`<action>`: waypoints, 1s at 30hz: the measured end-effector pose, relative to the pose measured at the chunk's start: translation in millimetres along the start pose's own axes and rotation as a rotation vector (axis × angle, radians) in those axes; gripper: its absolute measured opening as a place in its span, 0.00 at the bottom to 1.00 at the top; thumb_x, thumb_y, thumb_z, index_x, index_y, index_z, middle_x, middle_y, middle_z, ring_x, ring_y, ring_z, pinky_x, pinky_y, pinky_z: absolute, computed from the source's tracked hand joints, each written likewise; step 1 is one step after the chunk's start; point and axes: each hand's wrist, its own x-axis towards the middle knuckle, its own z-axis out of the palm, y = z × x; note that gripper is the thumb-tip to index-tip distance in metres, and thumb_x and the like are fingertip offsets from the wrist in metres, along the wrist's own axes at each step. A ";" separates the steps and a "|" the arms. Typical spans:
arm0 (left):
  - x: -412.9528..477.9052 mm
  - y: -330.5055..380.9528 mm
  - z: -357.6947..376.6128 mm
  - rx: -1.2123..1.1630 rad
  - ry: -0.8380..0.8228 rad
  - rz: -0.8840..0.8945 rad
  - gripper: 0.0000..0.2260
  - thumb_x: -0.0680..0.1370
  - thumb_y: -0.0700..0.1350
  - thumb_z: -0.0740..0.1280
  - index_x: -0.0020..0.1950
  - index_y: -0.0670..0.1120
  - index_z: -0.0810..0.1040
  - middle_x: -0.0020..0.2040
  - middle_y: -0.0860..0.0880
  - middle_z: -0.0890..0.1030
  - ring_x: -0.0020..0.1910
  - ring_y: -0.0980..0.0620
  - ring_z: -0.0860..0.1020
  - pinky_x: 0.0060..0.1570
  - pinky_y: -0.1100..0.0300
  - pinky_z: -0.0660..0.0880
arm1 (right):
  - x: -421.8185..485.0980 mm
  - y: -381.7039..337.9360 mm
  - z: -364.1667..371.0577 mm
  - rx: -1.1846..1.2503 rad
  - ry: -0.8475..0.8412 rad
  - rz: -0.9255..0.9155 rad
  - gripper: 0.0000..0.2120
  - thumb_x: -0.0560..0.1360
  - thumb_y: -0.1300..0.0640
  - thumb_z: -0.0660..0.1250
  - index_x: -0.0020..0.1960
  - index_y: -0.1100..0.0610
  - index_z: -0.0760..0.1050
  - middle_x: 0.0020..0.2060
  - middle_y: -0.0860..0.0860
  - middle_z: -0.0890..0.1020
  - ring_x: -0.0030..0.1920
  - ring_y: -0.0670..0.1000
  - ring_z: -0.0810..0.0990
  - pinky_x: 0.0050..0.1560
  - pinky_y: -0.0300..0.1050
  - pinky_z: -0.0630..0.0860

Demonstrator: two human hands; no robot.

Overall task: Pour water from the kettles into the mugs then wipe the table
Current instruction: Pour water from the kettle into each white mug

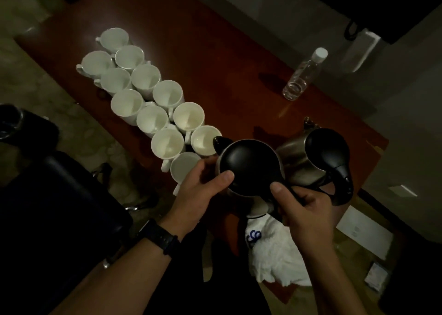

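Note:
I hold a steel kettle with a black lid (248, 164) above the near end of the reddish wooden table (215, 58). My right hand (303, 209) grips its black handle. My left hand (203, 185) curls round the kettle's left side, thumb on the lid. Its spout (218, 142) points at a white mug (203, 140) in a double row of several white mugs (146, 75). A second steel kettle (311, 161) with a black lid stands just to the right. A white cloth with blue print (270, 250) lies below the kettle.
A clear plastic bottle with a white cap (301, 75) stands at the table's far right. A dark chair (59, 195) sits at the left. White boxes (366, 231) lie on the floor at the right, beside the table's edge.

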 end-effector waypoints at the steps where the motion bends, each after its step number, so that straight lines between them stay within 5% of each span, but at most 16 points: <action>1: -1.0 -0.8 2.1 -0.001 0.011 0.014 0.16 0.65 0.59 0.79 0.52 0.64 0.85 0.54 0.58 0.87 0.53 0.60 0.85 0.44 0.69 0.79 | 1.4 0.0 -1.1 -0.011 -0.007 -0.006 0.39 0.68 0.29 0.71 0.27 0.65 0.66 0.22 0.62 0.66 0.24 0.55 0.65 0.28 0.57 0.63; 6: 1.7 -14.2 6.2 -0.037 0.113 0.079 0.27 0.59 0.70 0.80 0.55 0.65 0.85 0.56 0.57 0.87 0.57 0.58 0.84 0.48 0.67 0.80 | 8.9 -1.5 -1.7 -0.027 -0.052 -0.018 0.35 0.68 0.33 0.70 0.27 0.64 0.66 0.22 0.62 0.66 0.24 0.51 0.65 0.30 0.48 0.61; 12: 3.9 -15.7 5.4 -0.066 0.126 0.084 0.24 0.64 0.69 0.79 0.57 0.65 0.85 0.56 0.56 0.86 0.57 0.57 0.84 0.48 0.67 0.79 | 17.1 -4.1 3.2 -0.050 -0.053 0.051 0.45 0.60 0.19 0.67 0.30 0.65 0.68 0.24 0.64 0.68 0.25 0.54 0.67 0.29 0.55 0.67; 19: 11.8 -14.3 6.6 -0.124 0.129 0.060 0.24 0.64 0.69 0.79 0.57 0.63 0.85 0.57 0.55 0.87 0.59 0.56 0.84 0.50 0.65 0.80 | 26.8 -12.1 6.6 -0.065 -0.087 0.084 0.44 0.60 0.19 0.68 0.29 0.64 0.67 0.25 0.64 0.67 0.25 0.62 0.65 0.29 0.62 0.69; 30: 15.9 -6.6 14.1 -0.136 0.076 0.036 0.23 0.70 0.66 0.74 0.59 0.55 0.86 0.57 0.49 0.87 0.58 0.51 0.85 0.51 0.64 0.80 | 33.8 -17.7 6.1 -0.116 -0.098 0.123 0.41 0.61 0.22 0.69 0.30 0.63 0.70 0.25 0.64 0.70 0.25 0.53 0.66 0.31 0.53 0.65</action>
